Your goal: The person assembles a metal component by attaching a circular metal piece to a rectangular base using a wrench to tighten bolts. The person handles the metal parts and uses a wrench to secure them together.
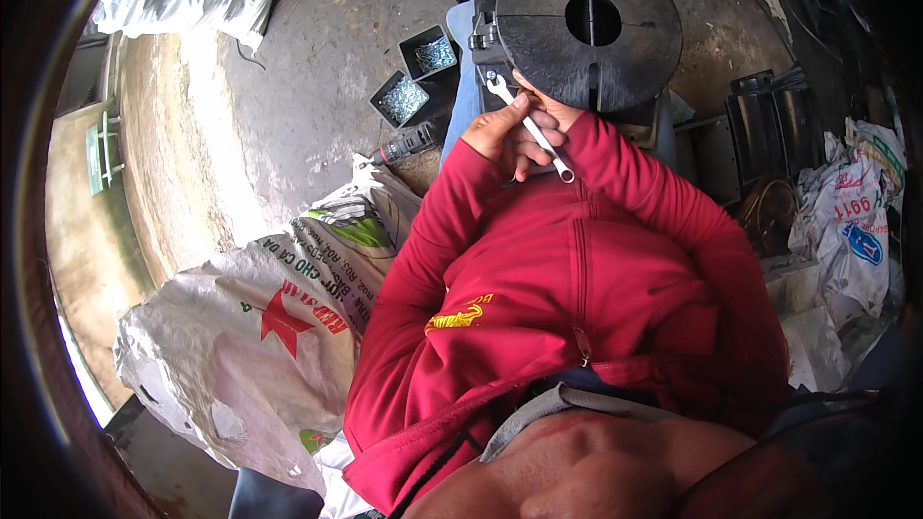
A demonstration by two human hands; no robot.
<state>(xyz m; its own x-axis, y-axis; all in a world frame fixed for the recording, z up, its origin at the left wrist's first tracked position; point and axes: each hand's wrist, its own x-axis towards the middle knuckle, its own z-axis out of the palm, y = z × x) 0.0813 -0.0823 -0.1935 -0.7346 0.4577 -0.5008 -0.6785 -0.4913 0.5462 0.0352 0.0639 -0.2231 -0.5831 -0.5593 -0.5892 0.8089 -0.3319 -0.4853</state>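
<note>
A silver combination wrench (532, 125) lies in my left hand (500, 131), whose thumb and fingers are closed around its shaft. The wrench's open jaw is at a small bolt (490, 75) beside a black part; I cannot tell whether it grips the bolt. Its ring end points back toward my body. A large black disc (630, 34) with a round central hole and narrow slots stands just beyond my hands. My right hand (561, 113) is at the disc's near edge, one finger stretched toward the bolt. The disc and my left hand hide its other fingers.
Two black bins of small silver screws, a nearer one (399, 99) and a farther one (432, 55), sit on the floor left of the disc. A cordless power tool (408, 142) lies nearer. White printed sacks flank me, one at left (260, 356), another at right (851, 221). Black parts (774, 125) stand at right.
</note>
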